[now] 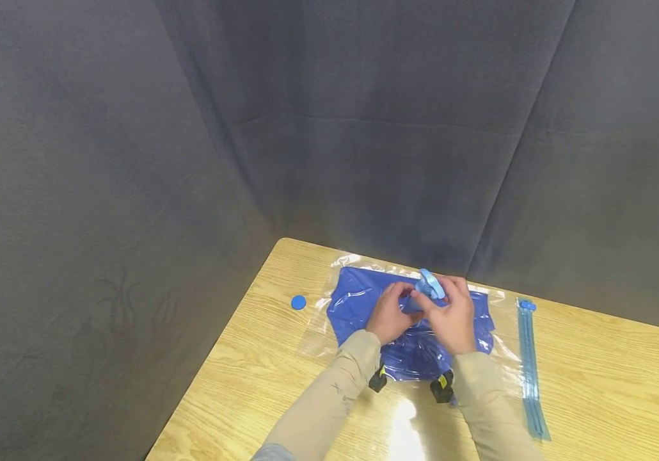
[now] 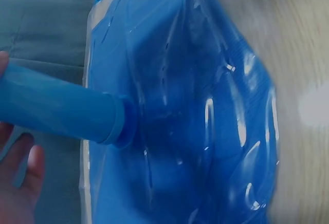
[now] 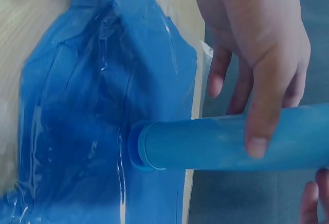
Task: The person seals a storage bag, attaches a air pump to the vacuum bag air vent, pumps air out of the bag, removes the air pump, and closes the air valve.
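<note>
Between the two hands, a blue hand pump (image 1: 430, 286) stands on the vacuum bag (image 1: 364, 301), nozzle seated on the blue cloth side. The left hand (image 1: 389, 314) curls round the pump barrel low down, thumb across it in the right wrist view; the right hand (image 1: 453, 314) wraps it from the other side. Looks like the pumping step is in hand. Next calls for keeping the nozzle pressed square on the valve. Left of the hands, a round blue cap (image 1: 298, 302) lies on the tabletop (image 1: 594, 384); right, a blue sealing clip (image 1: 530, 368).
</note>
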The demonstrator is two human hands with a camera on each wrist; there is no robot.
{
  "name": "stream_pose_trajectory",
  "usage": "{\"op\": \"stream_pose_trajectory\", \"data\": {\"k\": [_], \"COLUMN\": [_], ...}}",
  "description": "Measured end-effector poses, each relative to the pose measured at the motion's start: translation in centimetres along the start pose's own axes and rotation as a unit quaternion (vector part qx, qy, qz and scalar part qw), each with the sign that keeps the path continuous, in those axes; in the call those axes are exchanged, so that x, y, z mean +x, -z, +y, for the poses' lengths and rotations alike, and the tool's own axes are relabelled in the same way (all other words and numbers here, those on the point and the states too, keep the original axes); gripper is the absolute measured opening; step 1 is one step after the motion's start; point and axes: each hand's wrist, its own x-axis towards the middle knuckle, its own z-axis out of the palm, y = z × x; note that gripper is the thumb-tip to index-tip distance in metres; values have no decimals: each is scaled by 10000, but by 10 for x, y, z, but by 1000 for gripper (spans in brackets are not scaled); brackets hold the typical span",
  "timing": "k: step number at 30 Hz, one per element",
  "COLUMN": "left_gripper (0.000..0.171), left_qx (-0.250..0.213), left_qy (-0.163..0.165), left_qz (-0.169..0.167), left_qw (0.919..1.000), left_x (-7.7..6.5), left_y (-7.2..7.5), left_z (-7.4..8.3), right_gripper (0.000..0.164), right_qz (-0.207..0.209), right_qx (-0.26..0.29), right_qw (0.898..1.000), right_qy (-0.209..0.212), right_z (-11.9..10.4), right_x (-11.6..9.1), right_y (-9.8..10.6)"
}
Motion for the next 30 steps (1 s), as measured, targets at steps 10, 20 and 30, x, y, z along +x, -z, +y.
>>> {"op": "stream_pose_trajectory", "data": {"k": [10,20,30], "left_gripper": [53,51,49], "left_qx": [-14,-372,-36], "left_qy": [-230,102,218], "left_qz": [-231,-190,765], "left_qw": [9995,9991,9968], "left_x": [3,0,-5], "left_y": [6,4,-12], "left_z": [1,0,-1], "right_gripper": [63,66,53], "right_qz": [-801,-1010,-438], "right_qx": [140,345,371], "right_qw": [9965,9922,9942], "right_qy": [-204,-639,-905], "right_z": [4,0,-5], "right_x": [0,-6,-11], "right_y": [12,12,-7]}}
